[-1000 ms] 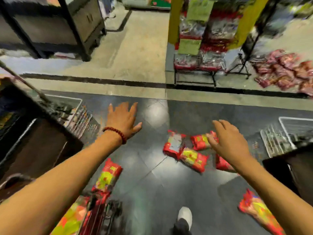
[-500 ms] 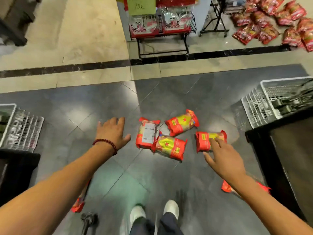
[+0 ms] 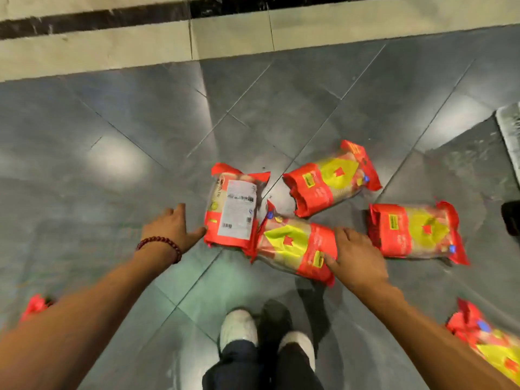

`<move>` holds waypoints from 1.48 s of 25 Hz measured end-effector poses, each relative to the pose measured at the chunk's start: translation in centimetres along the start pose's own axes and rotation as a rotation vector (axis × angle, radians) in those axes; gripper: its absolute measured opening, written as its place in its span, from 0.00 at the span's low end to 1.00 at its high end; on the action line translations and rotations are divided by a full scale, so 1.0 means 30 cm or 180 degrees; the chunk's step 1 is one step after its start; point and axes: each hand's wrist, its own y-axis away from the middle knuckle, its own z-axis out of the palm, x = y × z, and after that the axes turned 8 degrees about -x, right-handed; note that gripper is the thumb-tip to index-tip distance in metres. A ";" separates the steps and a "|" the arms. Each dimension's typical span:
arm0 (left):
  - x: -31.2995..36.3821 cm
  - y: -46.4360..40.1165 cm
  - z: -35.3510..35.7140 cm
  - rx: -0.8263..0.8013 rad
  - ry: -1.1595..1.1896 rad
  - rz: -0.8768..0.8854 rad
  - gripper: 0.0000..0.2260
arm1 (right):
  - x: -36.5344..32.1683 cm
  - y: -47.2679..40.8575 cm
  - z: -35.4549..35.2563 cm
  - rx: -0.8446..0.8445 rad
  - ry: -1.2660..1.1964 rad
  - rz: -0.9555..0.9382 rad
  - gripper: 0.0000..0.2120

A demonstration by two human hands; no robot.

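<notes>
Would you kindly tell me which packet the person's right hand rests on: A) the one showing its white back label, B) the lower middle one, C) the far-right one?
B: the right hand lies on the red end of the lower middle packet; the white-label packet is by the left hand.

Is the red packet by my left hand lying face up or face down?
Face down: the red plastic packet touching the left hand shows its white back label with barcodes.
</notes>
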 end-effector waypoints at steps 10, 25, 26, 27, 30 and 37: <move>0.091 -0.721 0.447 -0.0150 0.2150 -0.0224 0.31 | 0.104 -0.651 0.471 -0.0674 -0.0037 -0.0317 0.52; -0.056 -0.463 0.560 -0.0951 0.3419 0.0028 0.07 | -0.106 -0.466 0.492 -0.0433 -0.2841 0.0586 0.24; -0.068 -0.414 0.511 -0.0931 0.3488 0.0038 0.07 | -0.110 -0.430 0.441 -0.0424 -0.2762 0.0536 0.23; -0.081 -0.359 0.446 -0.0925 0.3624 0.0059 0.10 | -0.119 -0.389 0.376 -0.0359 -0.2706 0.0462 0.23; -0.120 -0.153 0.221 -0.0899 0.3960 0.0259 0.30 | -0.171 -0.225 0.117 -0.0158 -0.2817 0.0165 0.23; -0.346 0.615 -0.550 -0.0321 0.4556 0.0609 0.41 | -0.466 0.382 -0.765 0.0144 -0.2514 -0.0452 0.28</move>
